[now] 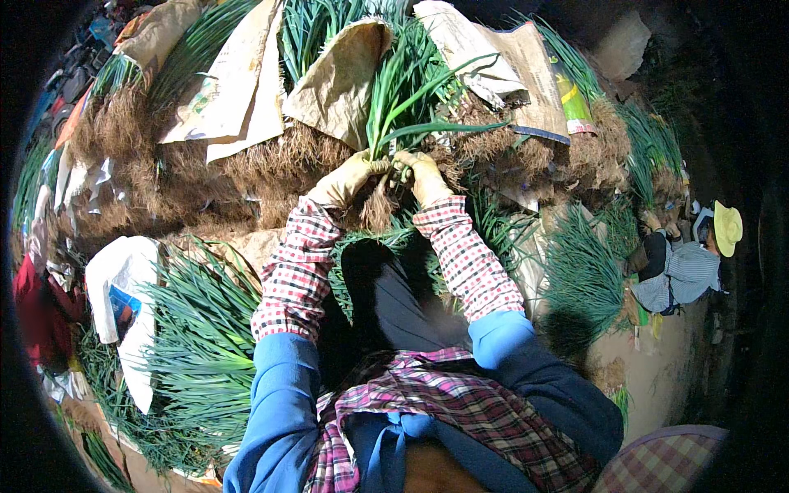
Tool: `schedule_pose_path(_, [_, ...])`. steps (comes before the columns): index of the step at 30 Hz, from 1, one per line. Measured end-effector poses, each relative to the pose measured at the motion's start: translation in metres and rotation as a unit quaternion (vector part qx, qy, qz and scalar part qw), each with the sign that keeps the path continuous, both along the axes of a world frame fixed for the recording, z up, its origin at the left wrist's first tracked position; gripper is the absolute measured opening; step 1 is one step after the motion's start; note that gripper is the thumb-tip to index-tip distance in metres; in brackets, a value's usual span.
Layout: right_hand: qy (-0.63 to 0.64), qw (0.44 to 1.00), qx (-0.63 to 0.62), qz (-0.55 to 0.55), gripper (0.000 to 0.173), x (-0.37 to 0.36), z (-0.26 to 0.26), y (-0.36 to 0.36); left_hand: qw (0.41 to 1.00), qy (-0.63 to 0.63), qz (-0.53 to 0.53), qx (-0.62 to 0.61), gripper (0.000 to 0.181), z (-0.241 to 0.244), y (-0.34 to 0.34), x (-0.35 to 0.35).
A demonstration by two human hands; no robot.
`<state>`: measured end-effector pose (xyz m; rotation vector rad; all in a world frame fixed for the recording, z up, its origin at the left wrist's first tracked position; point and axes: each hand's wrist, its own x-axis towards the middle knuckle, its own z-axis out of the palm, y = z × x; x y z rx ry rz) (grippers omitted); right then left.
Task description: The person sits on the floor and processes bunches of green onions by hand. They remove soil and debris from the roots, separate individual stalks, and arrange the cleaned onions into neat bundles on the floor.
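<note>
A green onion plant (385, 114) stands nearly upright before me, its leaves fanning up and to the right. My left hand (357, 175), in a pale yellow glove, grips it low on the stem. Below the glove hang its brown roots (378, 208). Close beside, my gloved right hand (420, 172) has its fingers curled around a bit of green leaf or stem at the plant's base. My fingers hide most of the stem. Just behind lies a row of rooted green onions (308, 148), partly covered by a tan sack (342, 77).
White sacking (240, 86) and a folded white sack (471, 52) cover more of the row. Piles of green onions lie at left (203, 351) and right (582, 277). A person in a yellow hat (727, 228) sits far right; a red-sleeved person (46, 308) is far left.
</note>
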<state>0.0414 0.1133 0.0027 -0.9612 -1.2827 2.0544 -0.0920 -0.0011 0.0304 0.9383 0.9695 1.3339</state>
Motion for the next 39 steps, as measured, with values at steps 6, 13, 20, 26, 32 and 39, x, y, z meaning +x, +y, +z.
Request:
schedule_pose_path(6, [0.074, 0.988, 0.005, -0.139, 0.018, -0.002, -0.01, -0.022, 0.994, -0.012, 0.071, -0.08, 0.03, -0.012, 0.016, 0.014])
schedule_pose_path(13, [0.077, 0.954, 0.257, -0.135, 0.014, 0.019, -0.034, -0.035, 0.989, -0.071, 0.132, 0.015, 0.044, -0.083, 0.05, 0.017])
schedule_pose_path(20, [0.106, 0.959, -0.184, -0.187, 0.021, 0.091, -0.035, -0.029, 0.816, 0.501, 0.223, -0.183, 0.025, -0.046, 0.028, 0.028])
schedule_pose_path(26, [-0.266, 0.944, 0.157, 0.115, 0.015, 0.081, -0.017, -0.061, 0.795, 0.533, 0.238, -0.164, 0.025, -0.052, 0.029, 0.039])
schedule_pose_path(32, [-0.198, 0.942, 0.268, 0.031, 0.018, 0.011, 0.031, -0.042, 0.78, 0.548, 0.256, -0.159, 0.027, -0.042, 0.025, 0.047])
schedule_pose_path(39, [-0.439, 0.756, 0.485, 0.001, 0.043, -0.036, 0.037, -0.021, 0.752, 0.584, 0.283, -0.115, 0.028, -0.07, 0.035, 0.042])
